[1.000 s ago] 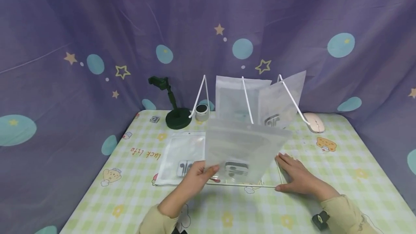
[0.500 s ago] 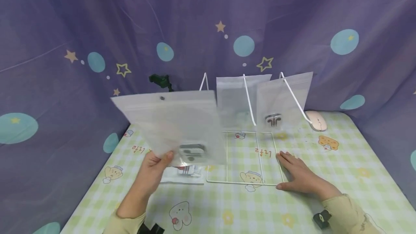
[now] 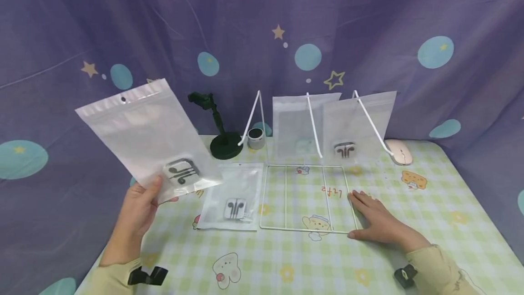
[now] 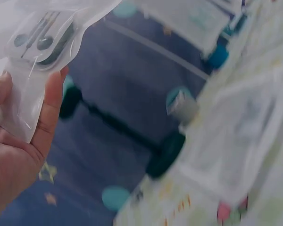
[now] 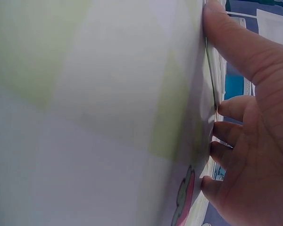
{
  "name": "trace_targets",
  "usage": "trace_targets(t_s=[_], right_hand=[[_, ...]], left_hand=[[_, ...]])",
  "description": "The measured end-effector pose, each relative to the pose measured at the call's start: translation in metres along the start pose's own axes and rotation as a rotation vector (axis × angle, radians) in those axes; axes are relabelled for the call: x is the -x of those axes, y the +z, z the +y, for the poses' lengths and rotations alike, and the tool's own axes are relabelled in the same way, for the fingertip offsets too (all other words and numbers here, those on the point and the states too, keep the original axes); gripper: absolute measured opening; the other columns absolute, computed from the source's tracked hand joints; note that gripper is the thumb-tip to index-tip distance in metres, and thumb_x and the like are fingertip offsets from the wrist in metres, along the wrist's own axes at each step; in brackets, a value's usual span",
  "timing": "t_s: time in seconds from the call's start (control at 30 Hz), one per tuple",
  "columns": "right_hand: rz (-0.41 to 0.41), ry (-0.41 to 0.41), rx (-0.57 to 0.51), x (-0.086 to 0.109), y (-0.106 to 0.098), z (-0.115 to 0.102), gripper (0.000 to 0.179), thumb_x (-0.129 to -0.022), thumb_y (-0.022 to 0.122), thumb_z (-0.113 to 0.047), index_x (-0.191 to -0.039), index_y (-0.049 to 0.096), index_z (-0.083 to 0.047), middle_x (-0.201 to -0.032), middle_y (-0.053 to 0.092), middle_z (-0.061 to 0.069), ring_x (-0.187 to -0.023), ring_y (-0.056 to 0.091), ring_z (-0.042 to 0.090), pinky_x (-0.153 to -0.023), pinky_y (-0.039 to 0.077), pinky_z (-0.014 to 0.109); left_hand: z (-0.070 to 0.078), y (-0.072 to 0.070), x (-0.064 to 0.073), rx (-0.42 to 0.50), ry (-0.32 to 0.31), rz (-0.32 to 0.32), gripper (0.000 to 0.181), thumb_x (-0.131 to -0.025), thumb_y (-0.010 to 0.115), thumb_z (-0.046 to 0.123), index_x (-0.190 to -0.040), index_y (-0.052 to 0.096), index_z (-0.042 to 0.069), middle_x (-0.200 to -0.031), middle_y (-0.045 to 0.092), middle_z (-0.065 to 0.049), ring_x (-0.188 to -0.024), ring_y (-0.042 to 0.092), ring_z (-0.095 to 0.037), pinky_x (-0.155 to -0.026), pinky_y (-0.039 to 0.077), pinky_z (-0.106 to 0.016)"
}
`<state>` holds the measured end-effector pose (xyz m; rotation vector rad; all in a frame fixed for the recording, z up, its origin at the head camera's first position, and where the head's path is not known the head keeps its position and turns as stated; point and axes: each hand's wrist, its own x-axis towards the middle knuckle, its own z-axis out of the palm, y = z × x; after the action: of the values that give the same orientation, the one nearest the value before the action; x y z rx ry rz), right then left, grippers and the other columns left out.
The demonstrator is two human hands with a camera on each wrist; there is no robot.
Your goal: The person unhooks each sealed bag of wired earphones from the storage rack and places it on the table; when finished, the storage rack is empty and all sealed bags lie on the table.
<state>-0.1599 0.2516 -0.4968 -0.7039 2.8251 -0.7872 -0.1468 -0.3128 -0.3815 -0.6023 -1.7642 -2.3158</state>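
In the head view my left hand [image 3: 139, 208] pinches the lower corner of a white zip bag [image 3: 143, 126] with earphones in a clear case inside. The bag is tilted in the air at the left, its punched hole at the top. In the left wrist view the thumb and fingers grip the bag's corner below the earphone case [image 4: 45, 40]. My right hand [image 3: 376, 222] rests spread at the right side of a white wire rack [image 3: 303, 230], fingertips touching its base. Two bags, one at the middle hook [image 3: 313, 126] and one with earphones [image 3: 356, 126], hang on the rack.
Another earphone bag [image 3: 233, 185] lies flat left of the rack, near the bare left hook [image 3: 249, 119]. Behind stand a dark green stand [image 3: 225, 144] and a small round speaker [image 3: 255, 138]. A pink mouse [image 3: 398, 152] lies at the back right, before the curtain [image 3: 229, 22].
My left hand has carried the bag from in front of the rack to the left and up, uncovering the rack base and the flat bag. The right hand stays at the rack's side.
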Motion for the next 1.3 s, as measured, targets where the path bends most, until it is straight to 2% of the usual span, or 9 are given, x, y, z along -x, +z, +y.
trace_targets(t_s=[0.1, 0.3, 0.57, 0.7, 0.77, 0.93, 1.07, 1.17, 1.3], right_hand=[[0.005, -0.004, 0.008, 0.0, 0.0, 0.001, 0.106, -0.074, 0.077, -0.056, -0.148, 0.033, 0.005, -0.152, 0.025, 0.031, -0.139, 0.019, 0.053, -0.105, 0.016, 0.071], [0.007, -0.004, 0.004, 0.0, -0.001, -0.001, 0.106, -0.074, 0.078, -0.056, -0.148, 0.033, 0.005, -0.153, 0.025, 0.03, -0.139, 0.019, 0.052, -0.105, 0.015, 0.07], [0.008, 0.004, 0.0, 0.0, -0.003, -0.003, 0.106, -0.073, 0.078, -0.055, -0.148, 0.034, 0.005, -0.153, 0.025, 0.03, -0.139, 0.019, 0.052, -0.105, 0.015, 0.07], [0.009, 0.0, -0.001, 0.0, -0.003, -0.002, 0.106, -0.073, 0.079, -0.055, -0.148, 0.034, 0.005, -0.153, 0.026, 0.03, -0.139, 0.019, 0.052, -0.105, 0.016, 0.07], [0.01, -0.005, -0.002, 0.0, -0.002, -0.001, 0.105, -0.074, 0.079, -0.055, -0.148, 0.034, 0.005, -0.153, 0.025, 0.03, -0.139, 0.019, 0.052, -0.105, 0.016, 0.07], [0.01, -0.012, -0.007, 0.0, -0.002, 0.0, 0.105, -0.074, 0.078, -0.054, -0.148, 0.034, 0.005, -0.153, 0.025, 0.031, -0.139, 0.018, 0.052, -0.105, 0.015, 0.07], [0.011, -0.011, -0.01, 0.0, -0.003, 0.0, 0.105, -0.074, 0.079, -0.054, -0.148, 0.033, 0.005, -0.153, 0.025, 0.03, -0.139, 0.018, 0.052, -0.105, 0.014, 0.07], [0.009, -0.009, -0.013, -0.001, -0.003, 0.001, 0.105, -0.074, 0.079, -0.054, -0.149, 0.033, 0.004, -0.153, 0.025, 0.03, -0.14, 0.018, 0.051, -0.105, 0.014, 0.07], [0.01, -0.007, -0.018, 0.0, -0.003, 0.001, 0.106, -0.074, 0.078, -0.054, -0.149, 0.033, 0.004, -0.153, 0.025, 0.03, -0.14, 0.018, 0.051, -0.105, 0.014, 0.07]], left_hand=[[-0.006, -0.022, 0.004, 0.005, -0.064, 0.043, 0.037, -0.104, 0.035, 0.0, -0.122, 0.066, 0.009, -0.113, 0.07, -0.003, -0.097, 0.069, -0.016, -0.064, 0.058, -0.03], [-0.015, -0.064, 0.014, -0.002, -0.222, 0.049, 0.038, -0.105, 0.035, 0.001, -0.115, 0.069, 0.015, -0.107, 0.072, -0.001, -0.091, 0.07, -0.014, -0.066, 0.058, -0.031], [-0.028, -0.111, 0.023, -0.204, -0.48, 0.144, 0.026, -0.103, 0.046, 0.008, -0.099, 0.068, 0.023, -0.092, 0.071, 0.003, -0.078, 0.068, -0.012, -0.065, 0.059, -0.033], [-0.032, -0.127, 0.025, -0.34, -0.593, 0.161, 0.015, -0.102, 0.052, 0.014, -0.099, 0.065, 0.02, -0.087, 0.07, 0.003, -0.076, 0.068, -0.012, -0.064, 0.058, -0.033], [-0.035, -0.135, 0.025, -0.424, -0.652, 0.162, 0.011, -0.102, 0.053, 0.018, -0.106, 0.062, 0.013, -0.086, 0.07, 0.004, -0.075, 0.067, -0.012, -0.064, 0.058, -0.032], [-0.045, -0.147, 0.03, -0.547, -0.781, 0.083, 0.046, -0.102, 0.053, 0.023, -0.13, 0.043, -0.013, -0.088, 0.068, 0.004, -0.077, 0.066, -0.013, -0.066, 0.058, -0.035], [-0.051, -0.148, 0.03, -0.554, -0.823, 0.029, 0.049, -0.103, 0.052, 0.023, -0.131, 0.041, -0.015, -0.086, 0.068, 0.0, -0.072, 0.064, -0.015, -0.063, 0.056, -0.035], [-0.054, -0.145, 0.028, -0.569, -0.842, 0.021, 0.048, -0.103, 0.051, 0.023, -0.129, 0.042, -0.016, -0.083, 0.066, -0.001, -0.069, 0.062, -0.015, -0.059, 0.055, -0.032], [-0.057, -0.139, 0.025, -0.616, -0.864, 0.025, 0.056, -0.101, 0.054, 0.025, -0.134, 0.036, -0.018, -0.083, 0.065, -0.001, -0.068, 0.06, -0.014, -0.056, 0.053, -0.029]])
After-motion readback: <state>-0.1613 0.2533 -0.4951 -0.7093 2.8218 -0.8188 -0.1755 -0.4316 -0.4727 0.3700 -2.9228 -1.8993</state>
